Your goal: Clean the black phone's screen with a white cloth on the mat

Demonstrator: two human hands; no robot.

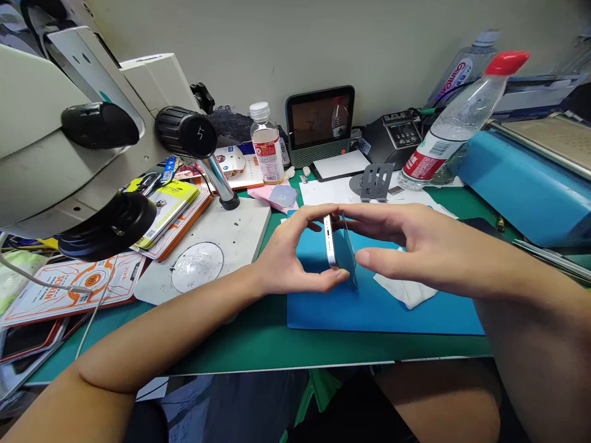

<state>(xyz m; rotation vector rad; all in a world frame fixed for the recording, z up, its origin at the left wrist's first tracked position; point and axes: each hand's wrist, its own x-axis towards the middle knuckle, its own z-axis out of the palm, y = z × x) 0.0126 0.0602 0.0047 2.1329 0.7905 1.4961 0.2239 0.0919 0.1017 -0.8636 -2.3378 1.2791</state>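
My left hand (289, 255) pinches a silver-edged smartphone (331, 241) held on edge above a blue work mat (369, 307), thumb under it and fingers over its top. My right hand (406, 243) comes in from the right and holds a thin clear film (348, 252) against the phone's face, fingers curled around its far side. A white cloth (409, 290) lies on the mat just under my right hand.
A microscope (92, 135) on a white base (217, 246) stands at left, over packaging cards (69, 289). Behind the mat are a small liquid bottle (266, 144), a small screen (320, 123), a metal phone stand (376, 181), a lying water bottle (457, 117) and a blue machine (526, 184).
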